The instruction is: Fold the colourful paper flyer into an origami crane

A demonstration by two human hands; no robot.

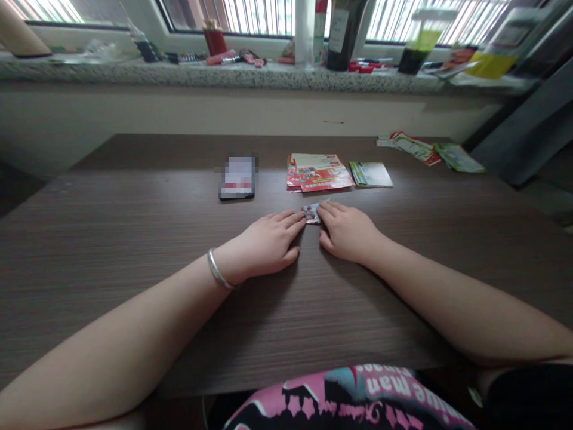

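Observation:
Both my hands rest palm-down on the dark wooden table (134, 239). My left hand (264, 245), with a silver bangle on its wrist, has its fingers stretched toward a small folded piece of printed paper (312, 212). My right hand (347, 232) lies beside it, its fingertips pressing on the same paper from the right. The paper sits flat on the table between the fingertips of both hands and is partly covered by them.
A phone (237, 178) lies beyond my left hand. Red printed leaflets (317, 172) and a green booklet (370, 174) lie just past the paper, with more leaflets (425, 150) at the far right. The stone windowsill (224, 74) holds bottles and clutter.

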